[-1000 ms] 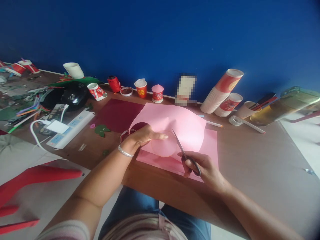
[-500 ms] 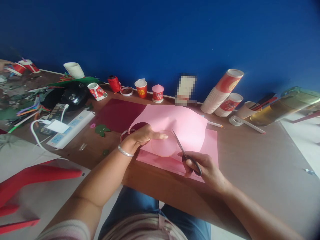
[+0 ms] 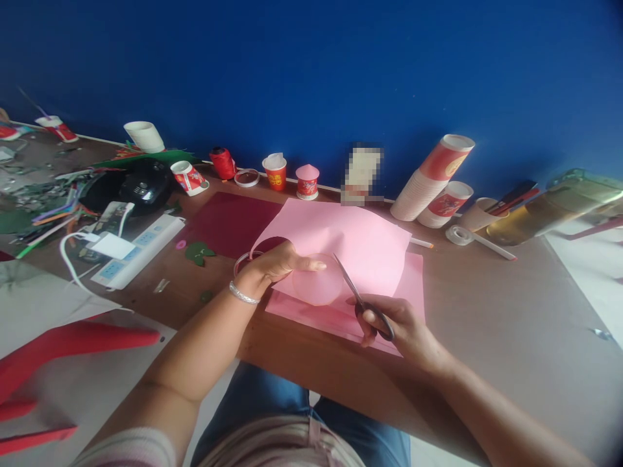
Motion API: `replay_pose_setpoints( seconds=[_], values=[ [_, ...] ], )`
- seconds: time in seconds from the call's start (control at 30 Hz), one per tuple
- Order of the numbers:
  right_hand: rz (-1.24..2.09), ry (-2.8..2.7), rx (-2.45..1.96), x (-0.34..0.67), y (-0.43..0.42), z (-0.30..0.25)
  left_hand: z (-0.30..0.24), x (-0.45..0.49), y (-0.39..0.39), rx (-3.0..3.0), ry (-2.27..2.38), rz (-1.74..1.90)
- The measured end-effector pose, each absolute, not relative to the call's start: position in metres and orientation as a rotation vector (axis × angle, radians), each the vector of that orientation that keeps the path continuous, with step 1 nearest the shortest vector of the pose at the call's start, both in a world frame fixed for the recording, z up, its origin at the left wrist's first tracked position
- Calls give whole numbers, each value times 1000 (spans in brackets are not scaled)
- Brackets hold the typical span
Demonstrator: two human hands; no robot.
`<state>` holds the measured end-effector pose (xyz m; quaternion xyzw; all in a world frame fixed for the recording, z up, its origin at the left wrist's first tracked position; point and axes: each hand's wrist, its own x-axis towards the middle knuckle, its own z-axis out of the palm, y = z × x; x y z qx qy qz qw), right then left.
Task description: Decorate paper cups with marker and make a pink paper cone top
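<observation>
While the brown counter (image 3: 487, 311) bore a flat pink sheet (image 3: 413, 285), a curved pink sheet (image 3: 370, 240) overlapped it. The left hand (image 3: 277, 264) pinched the curved pink sheet, and the right hand (image 3: 402, 324) gripped black-handled scissors (image 3: 360, 299) angled over it. Just left of them, a pale pink disc (image 3: 318, 288) showed beneath the left thumb.

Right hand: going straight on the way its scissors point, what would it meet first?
Probably the pink sheet, which lies ahead of the scissors in the right hand; depth leaves it unclear whether sheet and scissors touch.
</observation>
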<state>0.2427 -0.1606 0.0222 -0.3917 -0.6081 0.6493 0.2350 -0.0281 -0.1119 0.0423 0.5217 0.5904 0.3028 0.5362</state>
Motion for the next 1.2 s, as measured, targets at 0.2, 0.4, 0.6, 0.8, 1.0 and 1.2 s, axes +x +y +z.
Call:
replay_pose_setpoints(
  seconds=[0.2,0.4,0.6,0.8,1.0,1.2],
  values=[
    [1818,-1650,-1042,244,-159,22,39,-31,-110,1285,1370,721],
    [1825,-1647,-1040,245,-159,19,23,-42,-105,1363,1421,692],
    [1825,-1655,-1019,246,-160,15,24,-40,-106,1367,1366,748],
    [1840,-1654,-982,248,-159,12,28,-40,-106,1376,1413,686],
    [1892,-1617,-963,248,-158,14,25,-44,-102,1359,1346,682],
    [1887,-1626,-980,247,-157,15,30,-41,-101,1293,1184,716]
  ],
)
